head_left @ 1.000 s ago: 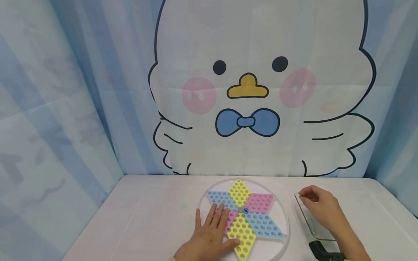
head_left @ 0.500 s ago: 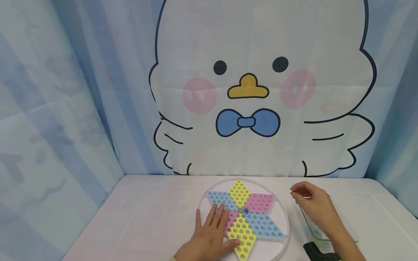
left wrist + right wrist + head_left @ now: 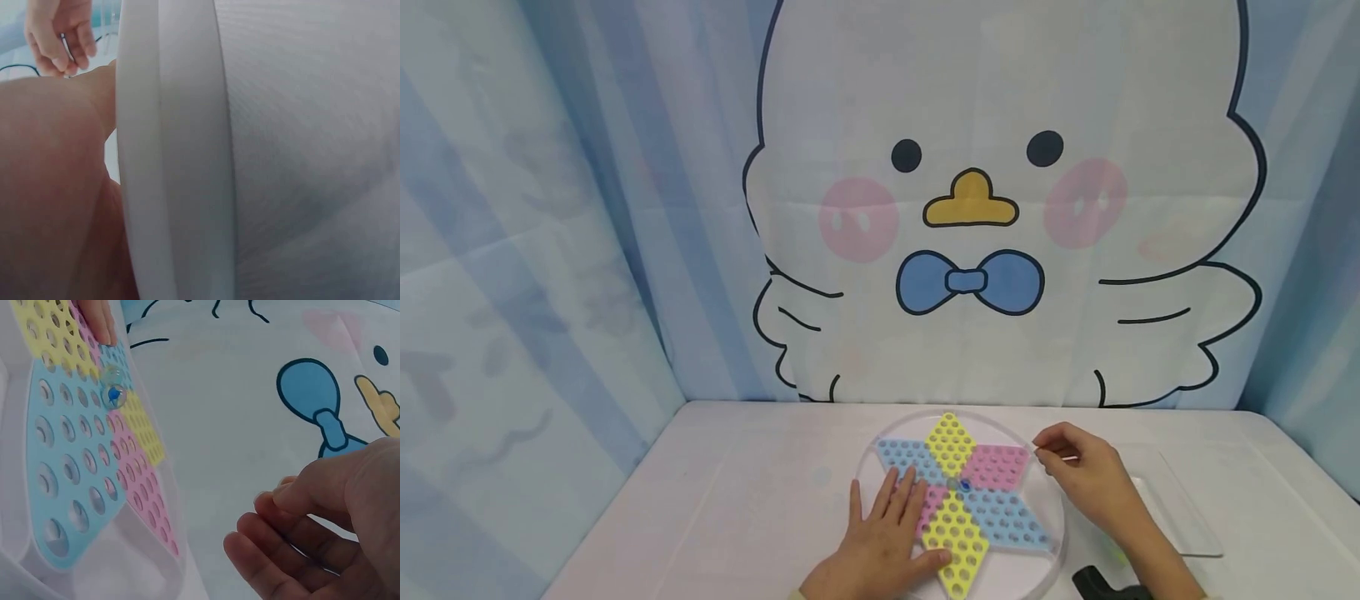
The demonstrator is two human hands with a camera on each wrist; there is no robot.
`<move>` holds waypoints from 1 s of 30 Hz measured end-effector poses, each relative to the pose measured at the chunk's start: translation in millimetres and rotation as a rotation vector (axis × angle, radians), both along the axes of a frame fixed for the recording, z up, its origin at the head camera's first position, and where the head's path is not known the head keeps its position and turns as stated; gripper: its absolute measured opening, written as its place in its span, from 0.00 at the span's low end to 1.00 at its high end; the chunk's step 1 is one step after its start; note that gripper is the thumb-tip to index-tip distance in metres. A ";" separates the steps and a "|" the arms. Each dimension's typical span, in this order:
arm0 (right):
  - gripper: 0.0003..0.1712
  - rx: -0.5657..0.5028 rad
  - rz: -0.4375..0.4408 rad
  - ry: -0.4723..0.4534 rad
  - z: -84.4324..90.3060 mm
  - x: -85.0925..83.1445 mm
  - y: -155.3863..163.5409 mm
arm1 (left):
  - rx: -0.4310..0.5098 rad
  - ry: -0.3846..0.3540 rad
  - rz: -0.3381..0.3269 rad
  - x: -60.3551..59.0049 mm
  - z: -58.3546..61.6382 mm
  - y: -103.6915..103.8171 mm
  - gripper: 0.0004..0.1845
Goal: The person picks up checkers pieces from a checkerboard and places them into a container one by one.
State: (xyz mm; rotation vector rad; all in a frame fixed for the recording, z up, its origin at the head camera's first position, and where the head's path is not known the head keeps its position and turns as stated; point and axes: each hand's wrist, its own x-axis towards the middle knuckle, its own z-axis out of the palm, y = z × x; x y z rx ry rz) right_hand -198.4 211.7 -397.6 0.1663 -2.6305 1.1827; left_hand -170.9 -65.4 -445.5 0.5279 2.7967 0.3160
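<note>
A round clear board (image 3: 1045,533) carries a six-pointed star of holes in yellow, pink and blue (image 3: 992,512). At its centre sit a blue marble (image 3: 965,484) (image 3: 114,395) and a clear marble (image 3: 111,375). My left hand (image 3: 880,533) lies flat on the star's left side with straight fingers. My right hand (image 3: 1041,450) hovers over the board's right rim, beside the pink point. Its fingertips pinch a small piece (image 3: 63,42) that I cannot make out. The right wrist view shows the fingers (image 3: 269,512) curled toward the thumb.
A clear flat tray (image 3: 1172,508) lies on the white table right of the board, with a small green piece (image 3: 1112,546) at its near end. A cloth backdrop with a cartoon duck (image 3: 970,208) closes off the back and sides. My own arm blocks most of the left wrist view.
My right hand has moved left, from above the clear tray to the board's right rim, fingertips still pinched together. The left hand has stayed flat on the board.
</note>
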 end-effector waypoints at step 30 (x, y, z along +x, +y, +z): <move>0.08 -0.196 0.162 -0.099 -37.3 -0.5 -67.0 | -0.013 0.028 -0.005 3.5 2.1 -0.2 0.53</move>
